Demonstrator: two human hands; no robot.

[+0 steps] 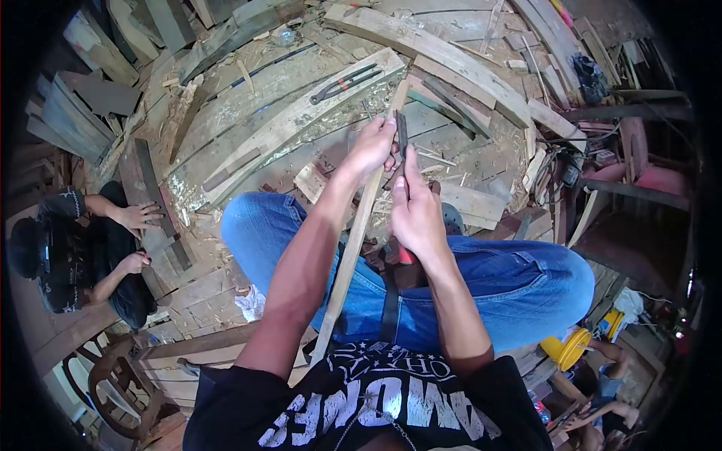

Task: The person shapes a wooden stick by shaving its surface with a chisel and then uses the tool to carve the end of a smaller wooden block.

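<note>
A long, narrow wooden strip [352, 255] slants from my chest, between my legs, up toward the boards ahead. My left hand [370, 148] is closed around its upper part. Beside those fingers a dark, flat, file-like tool [401, 134] stands against the strip, its tip close to my left thumb. My right hand [418, 204] grips the lower part of this tool, index finger stretched along it; the palm hides its handle end. A red-ended object [406, 256] lies at my lap below the right wrist. Pincers [346, 83] rest on a pale curved board [278, 139] ahead.
Curved timbers [444, 56] and offcuts [470, 203] lie around on the shavings-strewn floor. At left a person [68, 248] sits with hands at a dark wooden piece [156, 207]. Another person [605, 410] is at lower right, near a yellow bucket [565, 349].
</note>
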